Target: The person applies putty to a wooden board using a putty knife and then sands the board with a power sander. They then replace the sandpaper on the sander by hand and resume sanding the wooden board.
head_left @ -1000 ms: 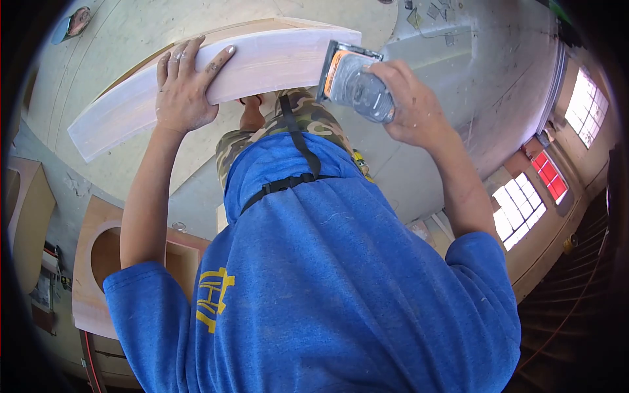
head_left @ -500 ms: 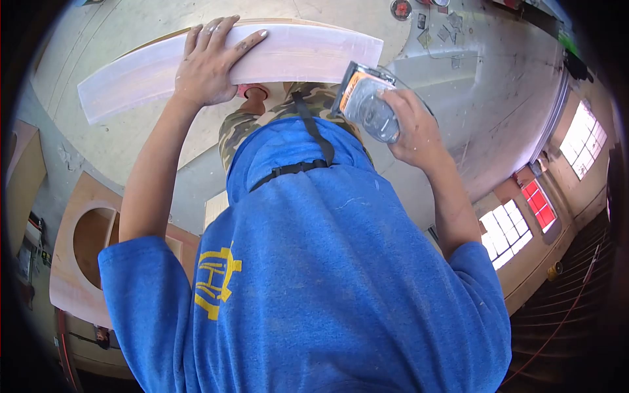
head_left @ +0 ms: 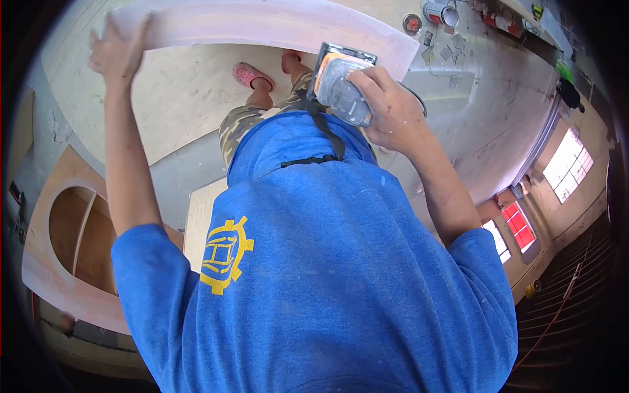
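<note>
A long, curved panel (head_left: 275, 23) with a whitish-pink coat lies across the top of the view. At its left end is my left hand (head_left: 119, 52), blurred by motion, fingers spread and thumb overlapping the panel's edge. My right hand (head_left: 393, 108) is closed around a dusty grey sander (head_left: 344, 92) with an orange band. The sander is tilted, its dark flat pad (head_left: 331, 56) facing away from me, and it overlaps the near edge of the panel near its right end.
Below left stands a wooden piece with a large oval opening (head_left: 39, 229). An open can (head_left: 440, 13), a small round tin (head_left: 412, 24) and several grey scraps (head_left: 452, 49) lie on the floor at upper right. My feet, in pink clogs (head_left: 247, 75), are below the panel.
My left hand has slid left from the panel's upper middle to its left end. The sander has moved slightly left and up, and the panel now appears higher in view.
</note>
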`<control>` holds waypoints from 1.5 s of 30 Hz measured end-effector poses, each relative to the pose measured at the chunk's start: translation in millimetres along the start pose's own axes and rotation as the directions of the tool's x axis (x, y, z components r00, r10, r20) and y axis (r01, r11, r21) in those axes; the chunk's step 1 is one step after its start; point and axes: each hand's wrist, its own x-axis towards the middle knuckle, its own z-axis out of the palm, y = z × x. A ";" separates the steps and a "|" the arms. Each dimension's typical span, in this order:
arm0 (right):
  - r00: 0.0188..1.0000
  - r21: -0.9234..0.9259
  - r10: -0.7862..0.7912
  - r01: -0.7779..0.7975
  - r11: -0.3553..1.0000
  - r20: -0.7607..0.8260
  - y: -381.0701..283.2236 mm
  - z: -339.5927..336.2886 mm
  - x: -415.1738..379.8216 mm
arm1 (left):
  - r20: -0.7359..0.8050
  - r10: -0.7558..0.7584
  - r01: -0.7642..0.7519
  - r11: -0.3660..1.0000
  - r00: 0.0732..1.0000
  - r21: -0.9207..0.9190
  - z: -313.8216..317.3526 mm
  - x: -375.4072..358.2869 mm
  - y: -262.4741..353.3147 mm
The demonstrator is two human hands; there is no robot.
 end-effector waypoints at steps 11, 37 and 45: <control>0.989 -0.062 -0.078 0.071 0.996 -0.126 -73.3 36.0 88.1 | 0.060 -0.145 0.155 0.955 0.988 -0.253 33.8 23.1 -1.1; 0.993 -0.091 -0.084 0.091 0.992 0.081 21.0 -25.9 41.9 | -0.094 -0.301 0.255 0.908 0.949 -0.332 21.5 9.4 37.2; 0.961 -0.179 -0.220 0.249 0.952 0.167 -38.5 -15.0 118.2 | 0.044 -0.273 0.266 0.872 0.961 -0.411 14.4 10.4 35.2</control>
